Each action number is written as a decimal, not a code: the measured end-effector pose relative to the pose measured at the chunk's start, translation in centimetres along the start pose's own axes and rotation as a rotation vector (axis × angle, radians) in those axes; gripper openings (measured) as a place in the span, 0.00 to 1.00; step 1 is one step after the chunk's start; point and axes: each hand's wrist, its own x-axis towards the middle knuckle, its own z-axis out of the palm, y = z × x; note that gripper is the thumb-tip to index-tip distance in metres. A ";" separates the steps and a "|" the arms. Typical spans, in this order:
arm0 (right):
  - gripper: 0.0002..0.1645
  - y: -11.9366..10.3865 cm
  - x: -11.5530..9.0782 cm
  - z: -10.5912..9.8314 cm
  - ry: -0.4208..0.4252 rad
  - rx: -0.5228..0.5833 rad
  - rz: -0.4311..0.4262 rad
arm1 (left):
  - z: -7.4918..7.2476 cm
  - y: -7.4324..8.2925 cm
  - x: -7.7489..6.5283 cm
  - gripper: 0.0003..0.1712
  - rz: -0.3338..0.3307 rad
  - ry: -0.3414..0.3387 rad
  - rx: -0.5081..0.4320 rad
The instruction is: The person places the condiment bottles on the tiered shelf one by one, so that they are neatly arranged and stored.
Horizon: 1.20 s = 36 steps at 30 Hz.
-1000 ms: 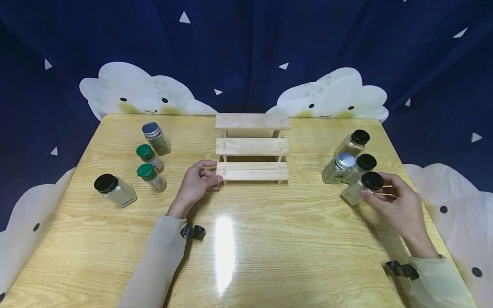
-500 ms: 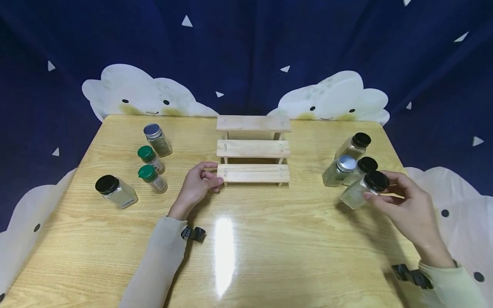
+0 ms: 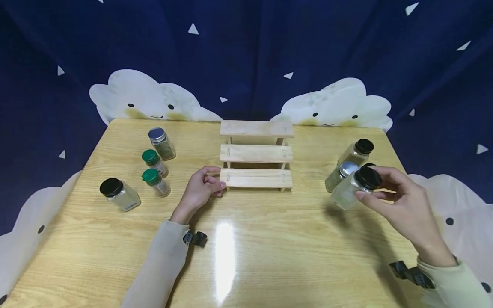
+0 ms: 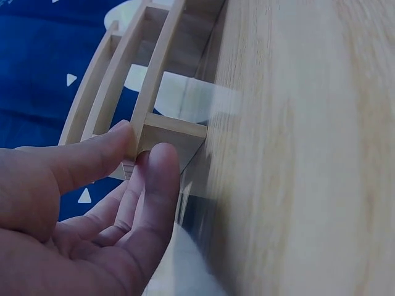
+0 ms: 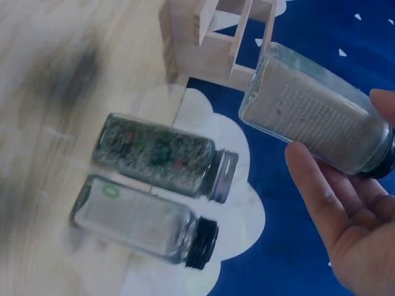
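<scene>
My right hand (image 3: 404,205) grips a clear spice jar (image 3: 348,192) with a black lid, thumb and fingers near its neck. The jar is tilted above the table, its shadow apart from it. In the right wrist view this jar (image 5: 315,111) shows a pale filling and printed text. My left hand (image 3: 200,188) pinches the left end of the lowest step of a three-step wooden rack (image 3: 256,177). Seen from the left wrist, the thumb lies on top of the board (image 4: 151,80) and a finger is below. Nothing stands on the steps.
Beside the held jar stand a silver-lidded herb jar (image 3: 337,177), a black-lidded jar (image 3: 354,155) and another black-lidded one, mostly hidden. At the left are a silver-lidded jar (image 3: 163,147), two green-capped shakers (image 3: 157,164) and a black-lidded jar (image 3: 125,198). A dark blue curtain (image 3: 246,51) hangs behind.
My right hand has lifted the black-lidded jar off the table and moved it slightly left, over the neighbouring jars in view. My left hand keeps its hold on the rack.
</scene>
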 end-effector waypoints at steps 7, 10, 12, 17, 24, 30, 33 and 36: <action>0.32 -0.9 1.3 0.5 -0.033 0.001 -0.021 | 0.1 -0.3 0.0 0.30 0.001 0.007 0.000; 0.34 -1.2 2.0 0.7 -0.039 -0.010 -0.039 | 0.1 -0.3 0.0 0.30 0.003 0.006 0.011; 0.34 -1.3 2.5 0.7 -0.041 -0.010 -0.047 | 0.1 -0.2 0.1 0.30 0.000 0.009 0.015; 0.32 -1.7 3.3 1.0 -0.044 0.007 -0.049 | 0.1 0.0 0.1 0.30 -0.002 0.006 0.021; 0.32 -1.9 4.0 1.3 -0.046 0.029 -0.053 | 0.1 0.1 0.1 0.30 0.004 0.010 0.025; 0.32 -2.1 4.5 1.4 -0.057 0.047 -0.043 | 0.2 -0.1 0.0 0.30 0.006 0.014 0.027; 0.31 -2.2 4.8 1.5 -0.054 0.041 -0.042 | 0.2 -0.1 0.1 0.30 0.005 0.016 0.024; 0.31 -2.3 5.0 1.6 -0.057 0.030 -0.043 | 0.1 -0.1 0.1 0.30 0.005 0.010 0.015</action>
